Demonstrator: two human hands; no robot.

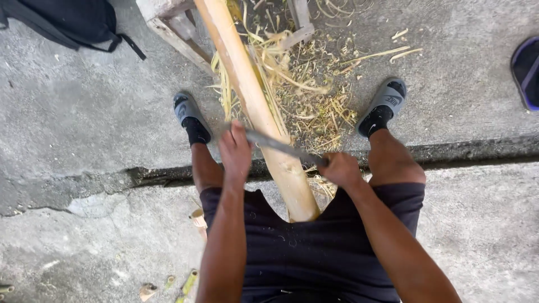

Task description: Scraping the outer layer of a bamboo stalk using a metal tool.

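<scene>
Left hand (236,150) closed on the far end of a dark blade (281,146); right hand (339,168) closed on its handle end, blade laid crosswise on a pale bamboo pole (252,101). Pole slanting from lap up to a wooden stand (168,22), shavings (314,106) heaped between both sandalled feet. Step judged: scraping the pole's skin; next stroke likely calling for even pressure from both fists along the pole.

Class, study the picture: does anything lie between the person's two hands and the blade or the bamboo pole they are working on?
Nothing visible does. The left hand and right hand each grip an end of the blade, which lies straight across the bamboo pole. Shavings lie beyond on the concrete floor.
</scene>
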